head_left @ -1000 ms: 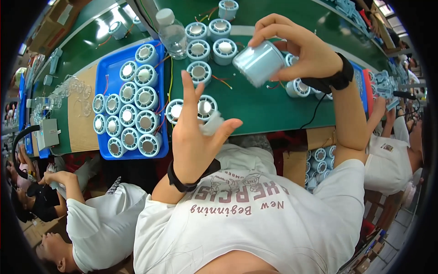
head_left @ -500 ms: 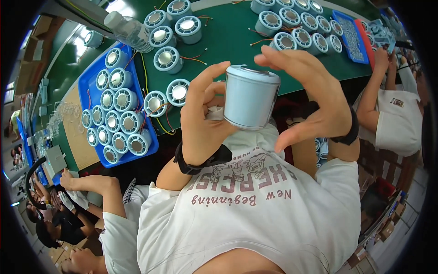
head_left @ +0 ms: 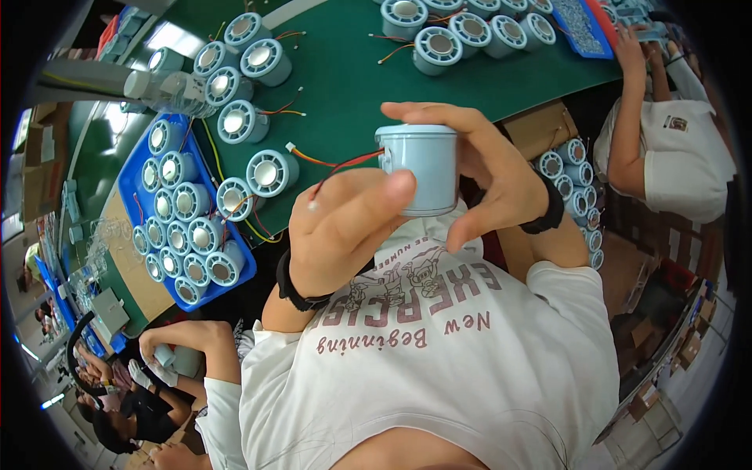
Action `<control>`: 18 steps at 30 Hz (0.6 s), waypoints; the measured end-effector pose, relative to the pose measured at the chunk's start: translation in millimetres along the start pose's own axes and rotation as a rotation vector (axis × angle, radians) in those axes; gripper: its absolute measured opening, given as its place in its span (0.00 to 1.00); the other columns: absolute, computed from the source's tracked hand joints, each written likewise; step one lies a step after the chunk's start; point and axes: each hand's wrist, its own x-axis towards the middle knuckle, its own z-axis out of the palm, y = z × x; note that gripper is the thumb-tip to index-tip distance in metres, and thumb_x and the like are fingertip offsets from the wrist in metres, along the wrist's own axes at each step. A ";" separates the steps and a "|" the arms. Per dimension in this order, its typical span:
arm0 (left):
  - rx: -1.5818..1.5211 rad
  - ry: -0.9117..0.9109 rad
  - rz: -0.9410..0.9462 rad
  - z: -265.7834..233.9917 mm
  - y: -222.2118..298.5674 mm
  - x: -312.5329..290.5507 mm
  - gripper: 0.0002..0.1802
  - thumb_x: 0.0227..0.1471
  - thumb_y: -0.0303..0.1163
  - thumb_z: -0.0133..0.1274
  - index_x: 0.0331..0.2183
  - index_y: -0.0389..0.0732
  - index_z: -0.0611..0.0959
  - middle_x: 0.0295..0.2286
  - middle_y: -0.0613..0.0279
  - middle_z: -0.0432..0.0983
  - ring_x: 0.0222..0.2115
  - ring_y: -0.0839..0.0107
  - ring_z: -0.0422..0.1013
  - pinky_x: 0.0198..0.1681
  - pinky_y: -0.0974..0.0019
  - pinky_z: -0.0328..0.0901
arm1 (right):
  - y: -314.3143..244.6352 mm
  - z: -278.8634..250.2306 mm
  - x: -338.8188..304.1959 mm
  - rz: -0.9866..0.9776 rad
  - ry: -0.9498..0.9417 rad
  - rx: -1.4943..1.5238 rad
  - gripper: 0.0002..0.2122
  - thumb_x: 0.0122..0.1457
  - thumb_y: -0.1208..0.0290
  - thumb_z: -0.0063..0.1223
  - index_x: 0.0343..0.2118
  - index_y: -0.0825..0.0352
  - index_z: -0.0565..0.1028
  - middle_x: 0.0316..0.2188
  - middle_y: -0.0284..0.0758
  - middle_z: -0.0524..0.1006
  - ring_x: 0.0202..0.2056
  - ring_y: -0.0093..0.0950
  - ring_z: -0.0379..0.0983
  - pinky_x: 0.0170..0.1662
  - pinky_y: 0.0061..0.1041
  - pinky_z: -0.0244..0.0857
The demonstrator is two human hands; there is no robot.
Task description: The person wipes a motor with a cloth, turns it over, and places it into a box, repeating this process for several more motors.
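Observation:
Above my lap I hold a light-blue cylindrical unit (head_left: 429, 168) upright, its side wall facing me. Red, yellow and black wires (head_left: 337, 161) leave its upper left side; one ends in a small white connector. My right hand (head_left: 501, 168) is closed round the right side, fingers reaching over the top rim and thumb low. My left hand (head_left: 348, 219) is closed at the lower left, one fingertip lying across the wall. Its other fingers are partly hidden. What lies on the top face cannot be seen from here.
Similar units fill a blue tray (head_left: 249, 270) on the left; others (head_left: 243, 121) stand on the green table (head_left: 337, 86). A clear plastic bottle (head_left: 168, 90) lies near the tray. More units (head_left: 576, 176) sit at the right, below table level. Co-workers (head_left: 666, 149) are at both sides.
My right hand has gone from apart to gripping the unit's right side. The unit has turned, bringing its wires into sight on the left. My left fingers have shifted down its wall.

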 end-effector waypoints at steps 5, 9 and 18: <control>0.036 -0.444 0.197 18.9 -5.6 10.6 0.30 0.33 0.19 0.68 0.44 0.44 0.82 0.33 0.58 0.74 0.23 0.70 0.69 0.25 0.70 0.66 | 7.5 -13.4 -45.0 0.333 0.066 0.145 0.31 0.47 0.69 0.69 0.54 0.70 0.68 0.57 0.42 0.65 0.55 0.31 0.66 0.54 0.28 0.64; -0.063 -0.646 0.139 58.4 -17.4 17.8 0.23 0.40 0.25 0.64 0.43 0.45 0.83 0.32 0.61 0.74 0.21 0.69 0.69 0.22 0.68 0.65 | 5.9 -28.7 -135.9 0.264 0.367 -0.468 0.30 0.47 0.70 0.68 0.54 0.68 0.68 0.55 0.39 0.67 0.52 0.28 0.67 0.54 0.27 0.64; 0.011 -0.838 0.205 186.8 -31.7 10.2 0.17 0.46 0.27 0.59 0.42 0.47 0.83 0.31 0.61 0.73 0.22 0.63 0.73 0.23 0.64 0.68 | 42.5 -70.0 -403.7 0.764 1.361 -1.319 0.30 0.39 0.70 0.72 0.47 0.64 0.69 0.46 0.41 0.69 0.47 0.40 0.67 0.49 0.34 0.63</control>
